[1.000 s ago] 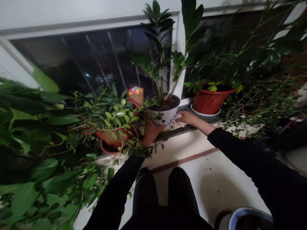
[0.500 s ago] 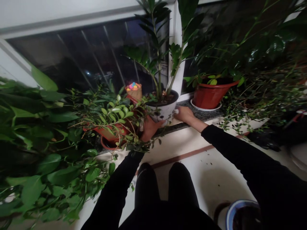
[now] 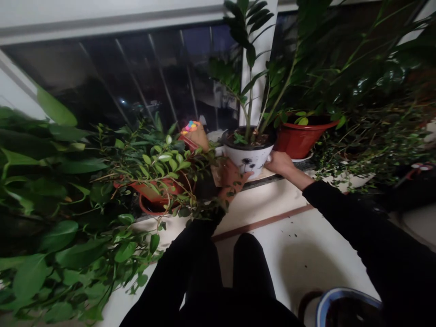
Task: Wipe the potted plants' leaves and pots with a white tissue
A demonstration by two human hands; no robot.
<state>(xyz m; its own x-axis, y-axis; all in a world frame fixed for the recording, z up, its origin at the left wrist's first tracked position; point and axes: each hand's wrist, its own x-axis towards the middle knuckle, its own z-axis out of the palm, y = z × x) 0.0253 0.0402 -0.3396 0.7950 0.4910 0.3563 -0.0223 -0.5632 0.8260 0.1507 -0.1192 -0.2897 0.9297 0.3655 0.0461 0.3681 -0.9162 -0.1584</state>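
From my station I view the white pot (image 3: 250, 156) at the sill's (image 3: 306, 166) front edge. Left hand (image 3: 235, 179) clamps its left wall; right hand (image 3: 281, 163) meets the right, grip indeterminate. Red pot (image 3: 301, 138) restricts rightward clearance; floor (image 3: 289, 245) lies open ahead. Dark flower prints mark the wall.

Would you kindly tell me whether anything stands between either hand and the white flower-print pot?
Nothing visible stands between the left hand and the white flower-print pot; leafy trailing stems only cross in front of that hand. A small white patch shows where the right hand meets the pot; its nature is unclear.
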